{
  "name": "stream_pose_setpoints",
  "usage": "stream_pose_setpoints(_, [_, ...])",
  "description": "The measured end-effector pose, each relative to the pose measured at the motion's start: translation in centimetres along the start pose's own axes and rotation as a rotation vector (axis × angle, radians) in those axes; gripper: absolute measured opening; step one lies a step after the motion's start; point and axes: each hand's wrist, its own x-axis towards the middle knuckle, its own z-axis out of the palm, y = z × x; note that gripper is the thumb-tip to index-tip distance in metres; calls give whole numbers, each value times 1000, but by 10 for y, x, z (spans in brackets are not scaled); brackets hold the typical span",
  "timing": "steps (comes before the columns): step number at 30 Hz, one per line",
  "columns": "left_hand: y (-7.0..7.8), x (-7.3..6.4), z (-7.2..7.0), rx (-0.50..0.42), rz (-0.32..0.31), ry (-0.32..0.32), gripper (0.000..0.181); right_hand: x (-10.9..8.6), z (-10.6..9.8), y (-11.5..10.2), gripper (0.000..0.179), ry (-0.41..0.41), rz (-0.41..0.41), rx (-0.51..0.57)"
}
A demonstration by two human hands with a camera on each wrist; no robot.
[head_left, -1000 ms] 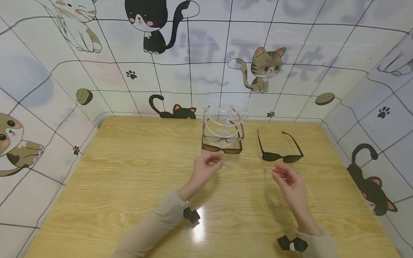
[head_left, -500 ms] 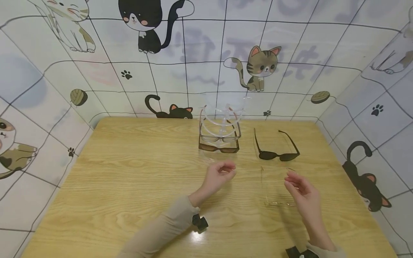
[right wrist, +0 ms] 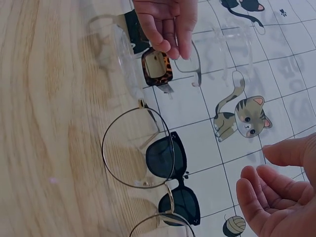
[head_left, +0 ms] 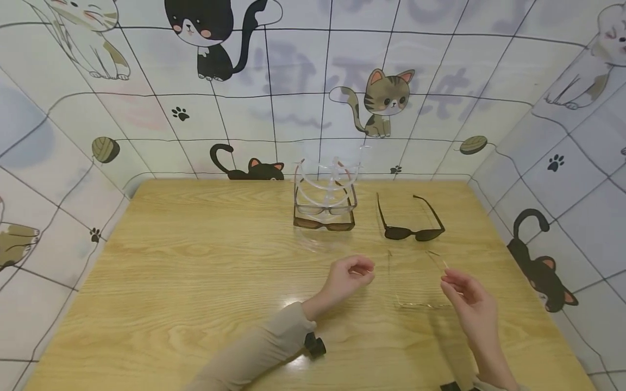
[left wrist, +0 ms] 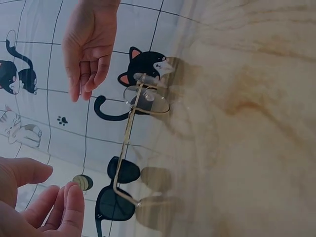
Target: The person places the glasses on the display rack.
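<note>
A pair of thin gold-rimmed clear glasses (head_left: 415,282) lies on the wooden table (head_left: 195,260), temples unfolded, between my two hands. My left hand (head_left: 359,270) hovers just left of them with fingers loosely curled and nothing in it. My right hand (head_left: 452,282) hovers at their right temple, fingers relaxed and empty. In the left wrist view the gold-rimmed glasses (left wrist: 143,128) lie between the left fingers (left wrist: 59,207) and the right hand (left wrist: 91,44). In the right wrist view the gold-rimmed glasses (right wrist: 138,153) lie below my right hand (right wrist: 276,197).
Black sunglasses (head_left: 411,225) lie open behind the gold pair. A clear acrylic stand (head_left: 325,184) at the back holds a clear-grey frame (head_left: 323,209) and a brown tortoise frame (head_left: 323,223). Cat-patterned walls (head_left: 440,108) enclose the table on three sides.
My left hand has drawn back from the stand, rightward and nearer to me. My right hand has shifted to the right side of the gold-rimmed glasses. Nothing was picked up.
</note>
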Motion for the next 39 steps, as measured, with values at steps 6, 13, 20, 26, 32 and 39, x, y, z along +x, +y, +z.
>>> stream_pose_setpoints(6, [-27,5,16,19,-13,-42,17,4,-14,32,23,-17,-73,113])
stream_pose_setpoints(13, [-46,7,31,24,-13,-77,18,15,-39,103,32,3,-84,10])
stream_pose_setpoints(20, [-50,5,42,79,-6,-116,17,13,-47,98,29,22,-47,8])
stream_pose_setpoints(26, [-51,3,47,132,-33,-137,16,12,-51,102,28,61,-19,-159])
stream_pose_setpoints(32, [-54,3,51,178,-44,-135,13,12,-55,118,28,105,8,-232])
stream_pose_setpoints(39, [-55,3,53,192,-74,-114,11,13,-55,129,26,97,2,-412])
